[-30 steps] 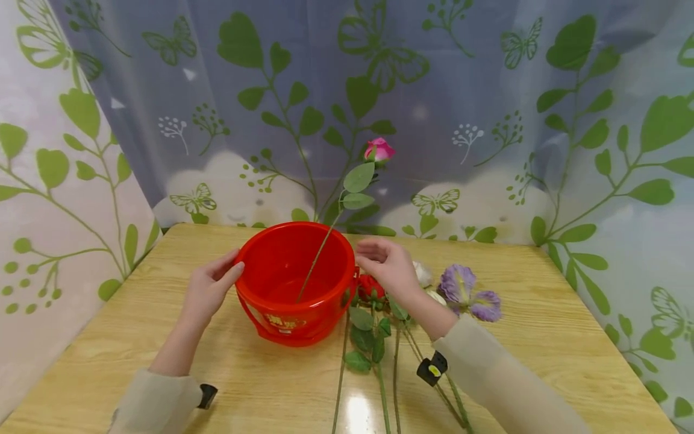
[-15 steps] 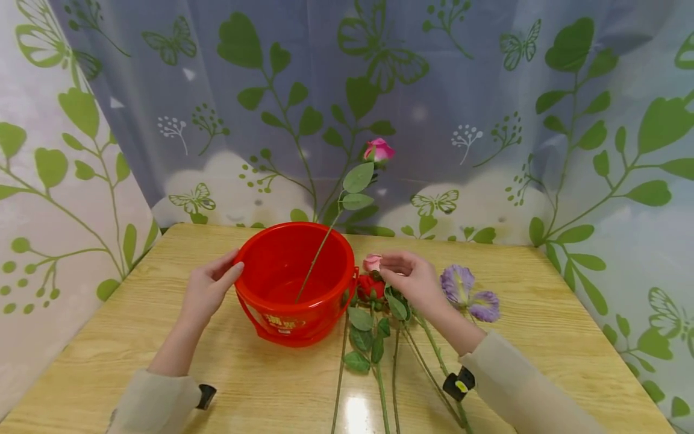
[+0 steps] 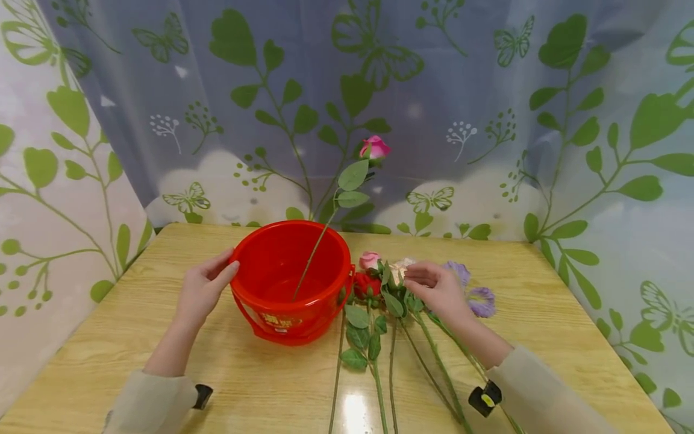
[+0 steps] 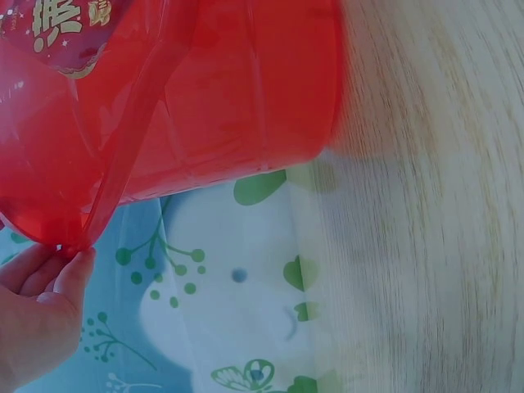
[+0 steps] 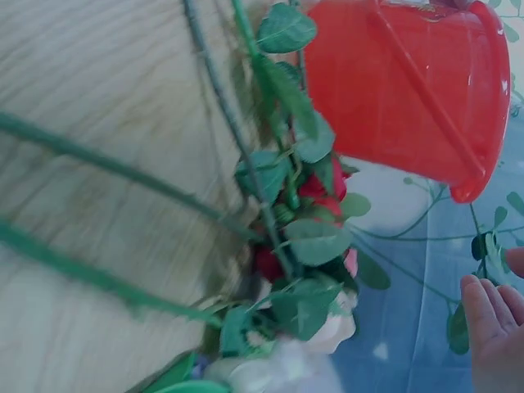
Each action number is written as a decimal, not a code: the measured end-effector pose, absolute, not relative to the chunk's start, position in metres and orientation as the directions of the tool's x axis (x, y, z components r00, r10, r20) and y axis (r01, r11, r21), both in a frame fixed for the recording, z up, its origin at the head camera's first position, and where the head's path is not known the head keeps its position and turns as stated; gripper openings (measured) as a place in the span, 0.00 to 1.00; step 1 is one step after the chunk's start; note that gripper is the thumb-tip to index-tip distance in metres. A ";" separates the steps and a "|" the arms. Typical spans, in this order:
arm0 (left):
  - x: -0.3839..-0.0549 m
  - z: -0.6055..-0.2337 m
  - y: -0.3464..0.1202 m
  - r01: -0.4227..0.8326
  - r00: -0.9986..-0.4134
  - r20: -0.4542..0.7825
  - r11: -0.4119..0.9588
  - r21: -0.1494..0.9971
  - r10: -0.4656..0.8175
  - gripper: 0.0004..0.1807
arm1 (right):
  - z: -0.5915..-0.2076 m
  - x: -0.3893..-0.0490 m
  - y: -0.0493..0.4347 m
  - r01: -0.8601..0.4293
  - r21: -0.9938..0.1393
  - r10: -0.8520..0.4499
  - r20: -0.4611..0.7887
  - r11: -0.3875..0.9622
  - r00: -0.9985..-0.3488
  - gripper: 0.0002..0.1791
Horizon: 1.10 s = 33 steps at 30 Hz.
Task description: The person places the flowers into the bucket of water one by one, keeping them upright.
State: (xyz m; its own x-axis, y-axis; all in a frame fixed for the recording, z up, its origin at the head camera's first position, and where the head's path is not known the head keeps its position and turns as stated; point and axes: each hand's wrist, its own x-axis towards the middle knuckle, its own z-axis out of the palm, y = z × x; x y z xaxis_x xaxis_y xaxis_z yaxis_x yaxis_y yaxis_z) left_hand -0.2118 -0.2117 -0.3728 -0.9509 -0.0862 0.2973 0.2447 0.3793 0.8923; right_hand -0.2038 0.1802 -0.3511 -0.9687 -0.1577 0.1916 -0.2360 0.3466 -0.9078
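Note:
A red plastic bucket (image 3: 320, 313) stands on the table, its rim pinched at the left side by my left hand (image 3: 200, 292). The left wrist view shows the thumb and fingers of that hand (image 4: 45, 307) at the rim by the handle. One long-stemmed pink rose (image 3: 374, 147) leans inside the bucket. My right hand (image 3: 441, 295) hovers over the flower heads on the right, fingers loosely extended by a cream flower (image 3: 399, 271). A pale pink rose (image 3: 370, 260) and a red rose (image 3: 365, 284) lie between it and the bucket. Beyond the hand is a partly hidden purple flower (image 3: 481, 301).
Several long green stems (image 3: 379, 392) run toward the table's front edge, under the right forearm. A patterned curtain (image 3: 412, 120) hangs behind the wooden table (image 3: 108, 349). Each sleeve has a black strap (image 3: 484, 398) at the wrist.
My right hand has moved right, from beside the bucket rim to over the flower heads, uncovering the pale pink rose and cream flower. My left hand stays at the rim. The view has shifted slightly.

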 end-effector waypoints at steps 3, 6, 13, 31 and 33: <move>-0.209 -0.367 -0.209 0.223 -0.956 0.281 0.419 0.880 -0.081 0.30 | -0.354 -0.201 0.188 -0.218 -0.917 -0.149 0.178 0.333 -0.973 0.16; -0.209 -0.366 -0.209 0.228 -0.957 0.282 0.414 0.881 -0.074 0.28 | -0.356 -0.198 0.195 -0.206 -0.916 -0.130 0.171 0.344 -0.977 0.16; -0.209 -0.367 -0.209 0.235 -0.953 0.294 0.428 0.873 -0.075 0.27 | -0.361 -0.192 0.210 -0.195 -0.890 -0.100 0.168 0.413 -0.981 0.16; -0.208 -0.365 -0.208 0.238 -0.955 0.290 0.417 0.877 -0.067 0.28 | -0.374 -0.178 0.239 -0.180 -0.871 -0.084 0.159 0.457 -0.984 0.16; -0.208 -0.366 -0.208 0.235 -0.955 0.289 0.419 0.877 -0.068 0.28 | -0.375 -0.176 0.242 -0.169 -0.869 -0.081 0.148 0.466 -0.986 0.16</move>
State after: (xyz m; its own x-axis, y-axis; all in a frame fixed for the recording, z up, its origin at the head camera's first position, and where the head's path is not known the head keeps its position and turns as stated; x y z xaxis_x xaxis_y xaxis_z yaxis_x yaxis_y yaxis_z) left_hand -0.2083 -0.2083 -0.3656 -0.9549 -0.0681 0.2891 0.2355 0.4193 0.8768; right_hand -0.1764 0.2419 -0.3754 -0.9856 -0.0807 0.1483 -0.1689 0.4656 -0.8687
